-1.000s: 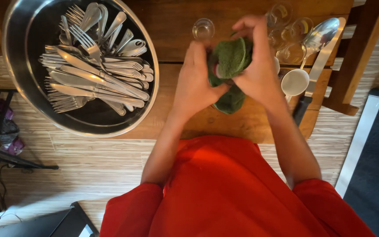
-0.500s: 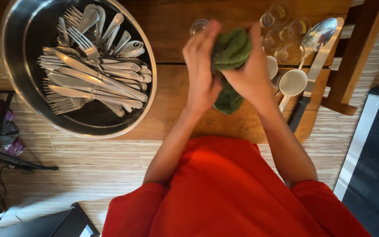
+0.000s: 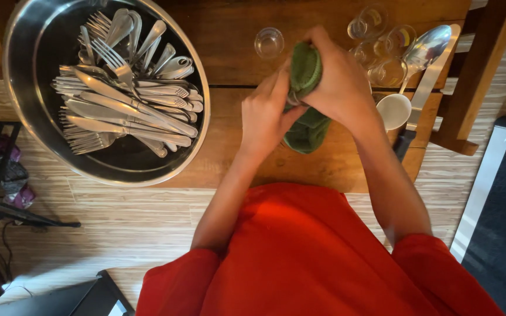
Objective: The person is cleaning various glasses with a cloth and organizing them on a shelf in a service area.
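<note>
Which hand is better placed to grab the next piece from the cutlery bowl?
Left, probably. The left hand lies on the side of the metal bowl of forks and spoons, only pinching the green cloth. The right hand wraps the cloth's top and sits farther away, by the glasses.

bunched green cloth (image 3: 306, 76) between both hands

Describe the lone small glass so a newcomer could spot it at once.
Start at the big steel bowl full of cutlery on the left of the wooden table. Look right, past its rim, to the small clear glass standing just beyond the hands and the green cloth. It stands alone, while the other glasses huddle together near the large spoon.
</note>
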